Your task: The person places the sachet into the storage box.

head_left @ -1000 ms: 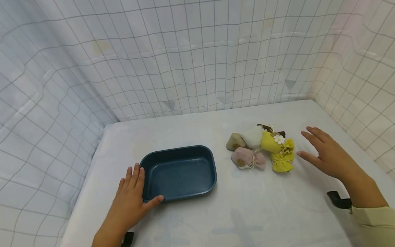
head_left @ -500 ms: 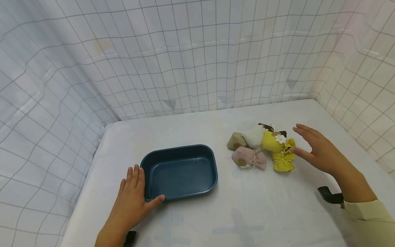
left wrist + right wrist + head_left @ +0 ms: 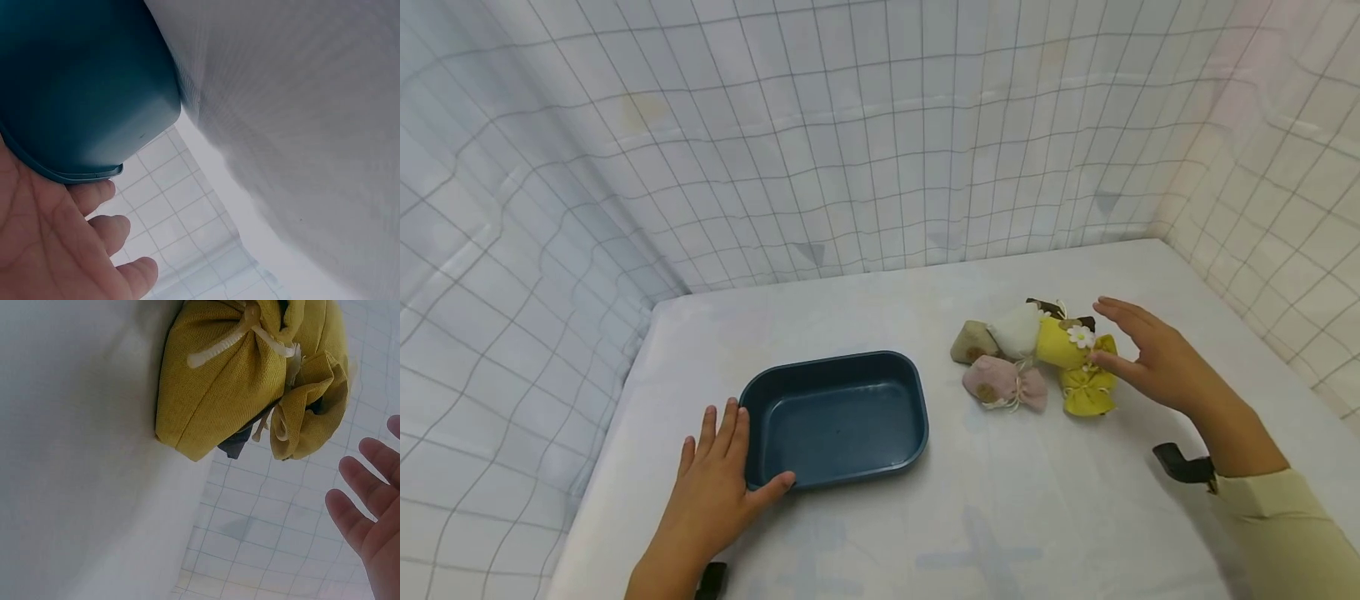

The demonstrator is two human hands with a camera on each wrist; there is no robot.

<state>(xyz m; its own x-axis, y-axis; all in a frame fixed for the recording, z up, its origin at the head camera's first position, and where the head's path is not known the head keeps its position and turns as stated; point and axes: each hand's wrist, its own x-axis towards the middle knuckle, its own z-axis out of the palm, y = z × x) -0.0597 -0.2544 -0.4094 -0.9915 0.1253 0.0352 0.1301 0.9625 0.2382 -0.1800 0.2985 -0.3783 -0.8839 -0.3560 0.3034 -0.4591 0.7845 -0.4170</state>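
Dark blue in colour: locate the tray (image 3: 838, 429) on the left of the table (image 3: 880, 542). Locate the pouches on the right, bunched close: far yellow pouch (image 3: 1057, 343) against the white pouch (image 3: 1017, 332), near yellow pouch (image 3: 1086, 398) directly in front, pink pouch (image 3: 992, 379) to the near left. Note left grip (image 3: 713, 482) spread along the tray's left end, thumb at the near rim. Note right grip (image 3: 1165, 367) spread, holding nothing, just beside the yellow pouches; impossible to tell about thumb contact.

Caution: allow for a double pick-up, due to two like-coloured pouches in overlap. Allow for slippage, due to pinching only a loose gathered neck (image 3: 306, 434) or tie cord (image 3: 219, 345). Avoid low sideways entry; likely to shove neighbouring pouches leftward. Avoid leaning on the tray's left end; likely to slide or tip the tray.
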